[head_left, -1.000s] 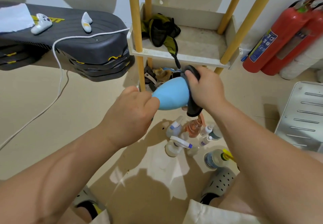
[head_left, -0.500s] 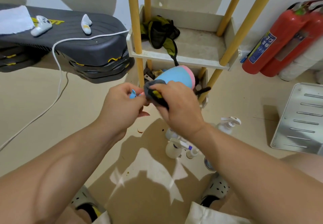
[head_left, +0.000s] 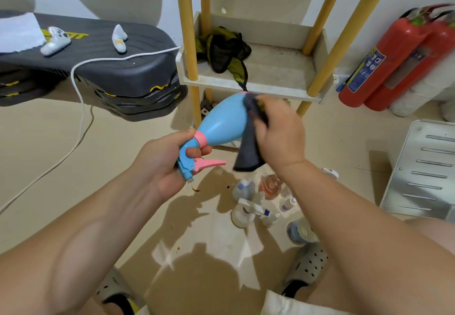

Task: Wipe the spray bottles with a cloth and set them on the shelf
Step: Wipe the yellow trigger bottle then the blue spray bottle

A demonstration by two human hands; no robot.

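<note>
Between the two hands, clear of the floor, the blue spray bottle [head_left: 221,122] lies tilted, its smooth, rounded plastic body pointing up and away. The left hand [head_left: 162,164] curls round its pink collar and trigger head. The right hand [head_left: 280,132] pinches a soft dark cloth [head_left: 248,152] against the body's far end, with a loose tail hanging.

Below the grip, small clear and white bottles [head_left: 246,211] huddle on the glossy beige floor [head_left: 73,157]. Beyond it stands the shelf [head_left: 270,73], with round yellow posts and a dusty pale tray. To the right are two red fire extinguishers [head_left: 384,61]; to the left, stacked black ribbed platforms [head_left: 123,68].
</note>
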